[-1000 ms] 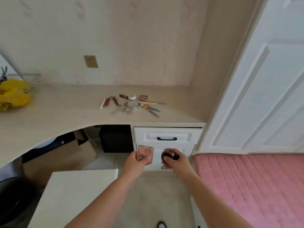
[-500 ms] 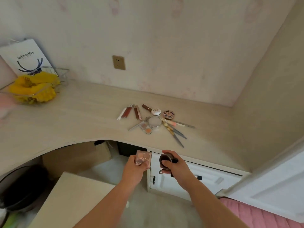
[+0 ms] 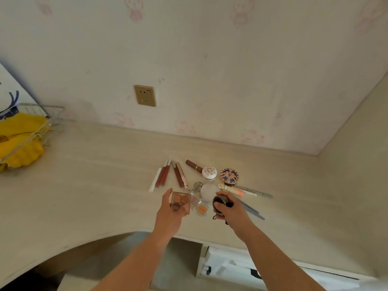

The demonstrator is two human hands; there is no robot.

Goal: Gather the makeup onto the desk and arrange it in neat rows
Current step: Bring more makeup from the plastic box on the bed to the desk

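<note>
While both arms reach over the worktop [image 3: 88, 185], the left hand [image 3: 170, 211] holds a square pink compact [image 3: 180, 203] in its grip, thumb along one edge, just in front of the makeup pile [image 3: 201, 185]. The right hand [image 3: 230, 211] has its grip curled round a dark round case [image 3: 220, 203], hovering at the near edge of that pile. Within the pile, slim lip tubes [image 3: 162, 175] lie on the left, a white jar [image 3: 209, 173] and a patterned round tin [image 3: 229, 176] sit at the back, and pencils [image 3: 252, 208] fan out to the right. Well to the left of the pile stands a wire basket [image 3: 42, 124] with something yellow; a wall socket [image 3: 144, 95] sits above it.
</note>
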